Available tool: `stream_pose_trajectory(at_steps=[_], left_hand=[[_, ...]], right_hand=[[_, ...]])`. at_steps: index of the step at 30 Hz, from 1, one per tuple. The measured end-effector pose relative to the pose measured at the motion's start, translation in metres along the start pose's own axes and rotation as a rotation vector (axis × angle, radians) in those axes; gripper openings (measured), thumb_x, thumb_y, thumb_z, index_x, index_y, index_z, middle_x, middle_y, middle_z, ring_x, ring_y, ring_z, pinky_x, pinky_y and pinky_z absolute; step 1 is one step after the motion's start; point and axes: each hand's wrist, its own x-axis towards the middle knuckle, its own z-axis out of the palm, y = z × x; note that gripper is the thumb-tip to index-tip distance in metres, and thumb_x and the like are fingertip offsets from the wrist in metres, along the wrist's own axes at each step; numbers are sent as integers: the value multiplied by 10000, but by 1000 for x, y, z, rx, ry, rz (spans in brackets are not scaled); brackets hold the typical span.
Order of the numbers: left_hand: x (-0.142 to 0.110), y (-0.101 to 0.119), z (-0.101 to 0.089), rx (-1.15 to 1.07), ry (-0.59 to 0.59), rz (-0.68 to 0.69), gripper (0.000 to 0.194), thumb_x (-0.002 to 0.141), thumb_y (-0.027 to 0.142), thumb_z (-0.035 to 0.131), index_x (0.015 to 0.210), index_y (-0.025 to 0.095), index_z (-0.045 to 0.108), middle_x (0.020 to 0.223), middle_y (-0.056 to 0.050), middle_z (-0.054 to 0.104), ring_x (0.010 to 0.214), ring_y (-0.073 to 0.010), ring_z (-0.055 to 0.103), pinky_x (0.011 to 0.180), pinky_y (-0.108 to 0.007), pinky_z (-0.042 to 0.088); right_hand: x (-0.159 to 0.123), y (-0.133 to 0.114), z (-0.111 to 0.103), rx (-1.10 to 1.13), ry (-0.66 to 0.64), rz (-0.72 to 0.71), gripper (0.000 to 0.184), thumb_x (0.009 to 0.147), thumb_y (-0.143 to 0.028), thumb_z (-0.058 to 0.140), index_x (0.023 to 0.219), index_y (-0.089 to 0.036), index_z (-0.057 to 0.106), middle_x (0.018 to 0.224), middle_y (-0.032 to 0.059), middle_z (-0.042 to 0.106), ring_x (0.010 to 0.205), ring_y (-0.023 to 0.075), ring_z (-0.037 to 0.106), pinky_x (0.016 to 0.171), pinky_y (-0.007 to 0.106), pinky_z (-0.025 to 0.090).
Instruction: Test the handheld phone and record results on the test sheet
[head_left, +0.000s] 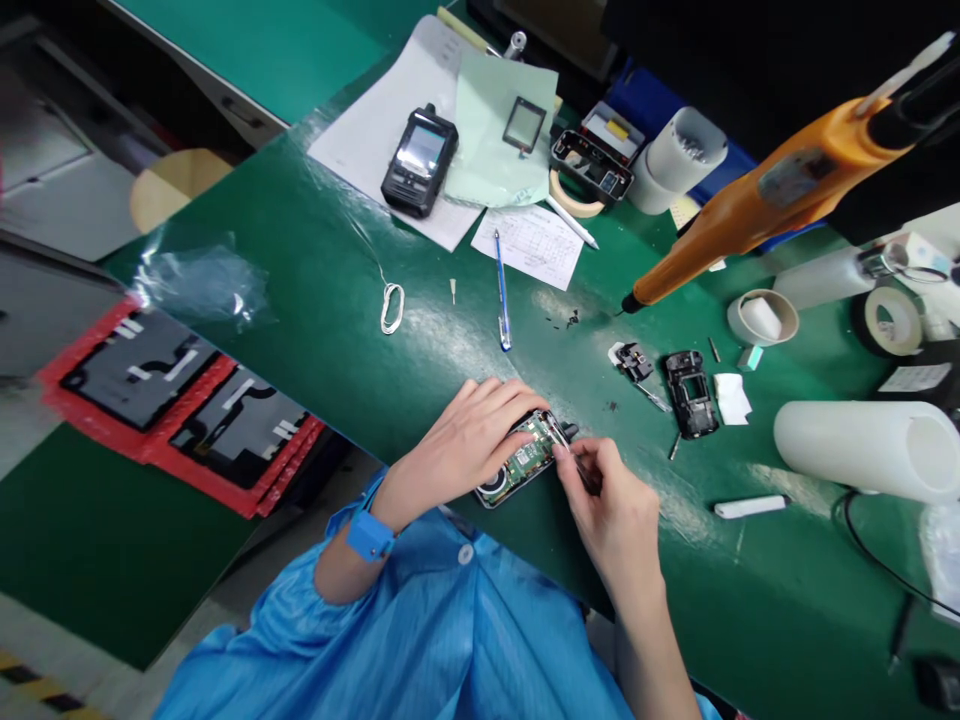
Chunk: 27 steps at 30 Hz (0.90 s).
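An opened handheld radio [525, 458] lies at the near edge of the green table, its green circuit board and round speaker facing up. My left hand [471, 440], with a blue strap on its wrist, reaches over the radio's left and far side and holds it down, thumb across the board. At the radio's right edge, beside its black antenna stub, my right hand [606, 492] pinches a slim dark tool [587, 478]. Its tip is at the casing's edge, and the fingers partly hide it.
A whole handheld radio [420, 160] stands on papers at the back. An orange electric screwdriver [720, 230] hangs at the right, above black casing parts [690, 393]. A blue pen [502, 295] and a coiled white cable [392, 308] lie mid-table; red-wrapped panels [187, 400] are at left.
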Motion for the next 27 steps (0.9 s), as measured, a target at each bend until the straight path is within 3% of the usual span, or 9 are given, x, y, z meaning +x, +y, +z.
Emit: stream_pose_trajectory(at_steps=[7,27], left_hand=[[0,-1,1,1,1,11,271,1196,285,511,1418,233,658,1373,-81,756,1183,-269,670,977,-391,491],[-2,-1,3,105,31,67,269,1200,271,529,1425,189,650,1384,-89,749,1157,-267,648,949,-384,470]], right_hand=[[6,3,5,-135,9,-14,513,1227,-555,448,896,-227,663,599,-40,628,449,104,587,485,215,336],[6,4,10,-2,44,37,468,1192,-549,557,834,-248,545,597,-76,571,435,75,499,473,182,357]])
